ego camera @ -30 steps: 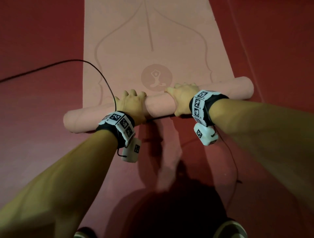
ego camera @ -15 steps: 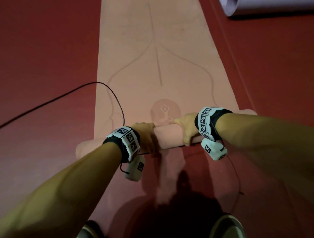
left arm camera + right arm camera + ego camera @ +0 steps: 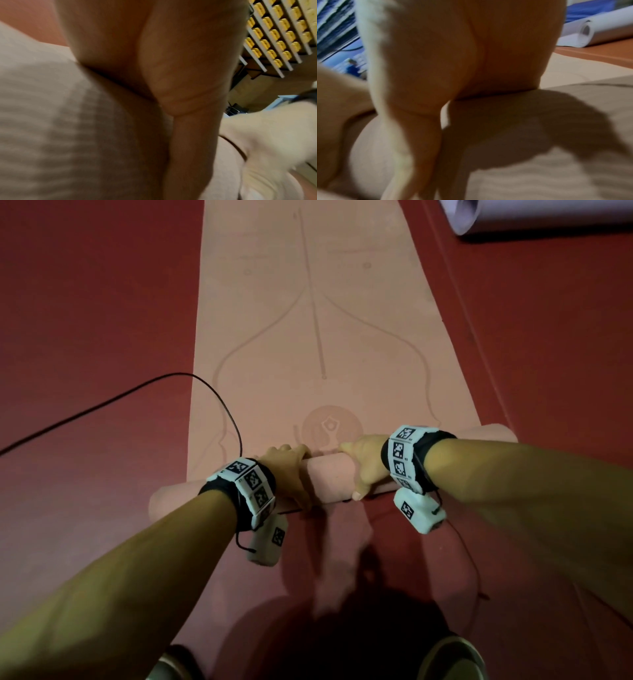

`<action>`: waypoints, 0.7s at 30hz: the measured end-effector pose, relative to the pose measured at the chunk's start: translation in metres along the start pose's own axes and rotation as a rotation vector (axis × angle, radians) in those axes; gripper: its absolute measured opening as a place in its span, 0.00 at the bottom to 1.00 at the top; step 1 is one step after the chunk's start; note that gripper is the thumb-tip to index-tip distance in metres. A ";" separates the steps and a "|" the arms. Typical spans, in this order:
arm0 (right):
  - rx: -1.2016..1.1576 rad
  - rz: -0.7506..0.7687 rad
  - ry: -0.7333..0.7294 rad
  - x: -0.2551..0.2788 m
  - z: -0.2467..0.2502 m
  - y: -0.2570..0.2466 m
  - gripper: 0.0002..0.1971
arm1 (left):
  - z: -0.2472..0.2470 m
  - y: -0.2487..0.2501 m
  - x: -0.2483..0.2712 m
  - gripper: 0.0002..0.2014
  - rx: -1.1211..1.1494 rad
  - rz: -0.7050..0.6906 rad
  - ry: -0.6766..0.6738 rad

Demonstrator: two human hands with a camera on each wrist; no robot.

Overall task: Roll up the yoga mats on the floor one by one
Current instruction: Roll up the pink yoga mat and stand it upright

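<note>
A pink yoga mat lies flat on the red floor, stretching away from me, and its near end is wound into a roll lying crosswise. My left hand and right hand both grip the middle of the roll, fingers over the top and far side, the right thumb on the near side. The roll's far edge sits just before the mat's round emblem. In the left wrist view my palm presses on the roll. The right wrist view shows the right palm on the roll.
A pale rolled-up mat lies on the floor at the far right, also in the right wrist view. A black cable trails across the floor from the left to my wrist. My shoes stand just behind the roll.
The roll has advanced along the mat toward the round emblem, with both hands staying on it. My view has tilted up, bringing the pale rolled mat into sight.
</note>
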State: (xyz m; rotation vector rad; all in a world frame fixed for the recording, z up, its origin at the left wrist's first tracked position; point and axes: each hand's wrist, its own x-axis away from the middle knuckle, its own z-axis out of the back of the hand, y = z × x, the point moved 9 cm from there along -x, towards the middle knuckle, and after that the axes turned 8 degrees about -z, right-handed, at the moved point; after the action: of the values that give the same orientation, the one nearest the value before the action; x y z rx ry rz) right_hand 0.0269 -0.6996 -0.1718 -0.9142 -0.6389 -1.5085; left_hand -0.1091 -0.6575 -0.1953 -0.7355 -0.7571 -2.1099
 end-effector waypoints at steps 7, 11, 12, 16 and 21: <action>-0.020 -0.058 -0.025 -0.006 0.010 0.006 0.47 | 0.003 0.006 0.002 0.51 -0.074 -0.056 0.089; 0.090 -0.029 0.151 -0.004 0.021 0.008 0.51 | 0.011 0.006 -0.003 0.44 0.076 -0.091 -0.033; 0.113 -0.020 0.182 -0.001 0.023 0.006 0.54 | 0.010 0.006 -0.005 0.40 0.158 -0.096 -0.077; 0.230 -0.047 0.248 -0.002 0.014 -0.001 0.51 | 0.005 -0.001 -0.018 0.49 0.349 -0.125 -0.147; 0.159 -0.041 0.198 -0.010 0.019 0.001 0.53 | 0.022 0.000 -0.008 0.53 0.086 -0.091 0.001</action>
State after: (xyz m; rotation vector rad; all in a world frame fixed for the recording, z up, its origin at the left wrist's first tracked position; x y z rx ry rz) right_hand 0.0312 -0.6787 -0.1694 -0.6248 -0.6260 -1.5384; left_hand -0.0988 -0.6380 -0.1864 -0.6646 -0.8898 -2.1442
